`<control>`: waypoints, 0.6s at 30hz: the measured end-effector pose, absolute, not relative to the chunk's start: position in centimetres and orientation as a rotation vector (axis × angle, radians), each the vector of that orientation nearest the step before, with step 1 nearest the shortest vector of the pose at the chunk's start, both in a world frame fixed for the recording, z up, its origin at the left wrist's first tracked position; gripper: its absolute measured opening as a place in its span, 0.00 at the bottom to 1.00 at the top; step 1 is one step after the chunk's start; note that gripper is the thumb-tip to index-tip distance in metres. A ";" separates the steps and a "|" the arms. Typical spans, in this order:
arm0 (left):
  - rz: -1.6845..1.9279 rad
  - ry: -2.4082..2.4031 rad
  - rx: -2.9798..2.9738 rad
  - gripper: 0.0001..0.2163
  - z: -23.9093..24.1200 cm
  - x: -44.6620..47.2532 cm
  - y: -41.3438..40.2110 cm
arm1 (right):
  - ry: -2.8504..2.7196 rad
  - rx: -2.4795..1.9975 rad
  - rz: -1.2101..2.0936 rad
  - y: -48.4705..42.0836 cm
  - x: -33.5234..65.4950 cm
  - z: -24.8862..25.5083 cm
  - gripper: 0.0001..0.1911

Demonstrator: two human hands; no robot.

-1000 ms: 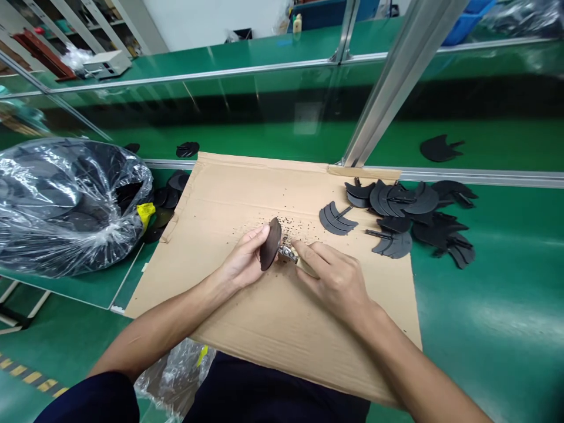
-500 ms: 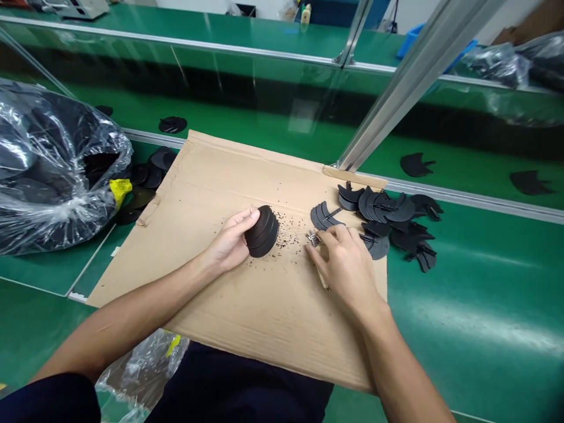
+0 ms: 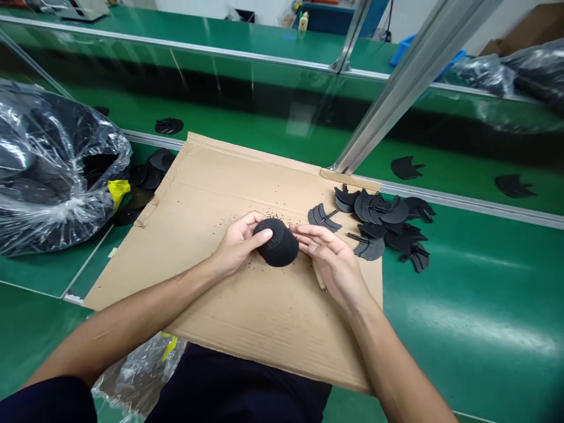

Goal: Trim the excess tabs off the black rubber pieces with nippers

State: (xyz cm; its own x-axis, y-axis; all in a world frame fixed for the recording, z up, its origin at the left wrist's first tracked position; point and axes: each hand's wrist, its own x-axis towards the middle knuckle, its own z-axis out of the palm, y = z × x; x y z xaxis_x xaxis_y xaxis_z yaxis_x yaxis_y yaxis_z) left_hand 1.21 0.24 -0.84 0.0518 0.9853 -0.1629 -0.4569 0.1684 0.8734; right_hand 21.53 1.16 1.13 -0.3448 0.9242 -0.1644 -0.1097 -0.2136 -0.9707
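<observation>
My left hand (image 3: pixel 240 244) grips a black rounded piece (image 3: pixel 278 249), thumb on top and fingers behind its left edge. The piece is dark and smooth, with a small mark near my thumb. My right hand (image 3: pixel 332 258) is at its right edge, empty, fingers stretched out and slightly apart; whether the fingertips touch it I cannot tell. Beneath the right hand, a tool with a tan handle (image 3: pixel 319 276) lies on the cardboard sheet (image 3: pixel 247 317), its head hidden. Small black crumbs surround the held piece. A black ribbed fan-shaped part (image 3: pixel 324 217) lies beyond the right hand.
Black fan-shaped parts (image 3: pixel 381 208) are heaped at the cardboard's right edge. To the left sits a clear plastic bag (image 3: pixel 53 176) with dark pieces, beside more black discs (image 3: pixel 152 176). A metal post (image 3: pixel 388 94) rises behind the cardboard from the green bench (image 3: pixel 467 294).
My right hand has let go of the metal-headed tool and moved left to the black piece. My left hand has turned the piece, so its smooth face shows instead of the stepped edges.
</observation>
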 end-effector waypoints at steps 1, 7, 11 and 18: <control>1.277 0.921 0.762 0.18 -0.9 1.3 0.2 | -1.263 -1.067 1.665 1.1 21.5 1.1 0.13; 1.214 0.893 0.821 0.17 -0.9 1.7 0.1 | -1.314 -1.123 1.683 1.0 21.3 0.3 0.19; 1.155 0.847 0.879 0.16 -0.8 1.6 0.0 | -1.220 -1.142 1.658 1.1 21.3 0.2 0.17; 1.107 0.779 0.632 0.17 -0.6 1.2 0.4 | -1.115 -1.104 1.735 1.2 21.5 0.8 0.17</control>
State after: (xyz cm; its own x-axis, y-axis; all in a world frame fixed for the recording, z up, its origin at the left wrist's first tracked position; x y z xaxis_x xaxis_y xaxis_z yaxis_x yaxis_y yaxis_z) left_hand 1.15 0.38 -0.62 0.2421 0.9424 -0.2310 -0.5350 0.3283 0.7784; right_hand 21.45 1.19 0.78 -0.3179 0.9143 -0.2509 -0.1515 -0.3102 -0.9385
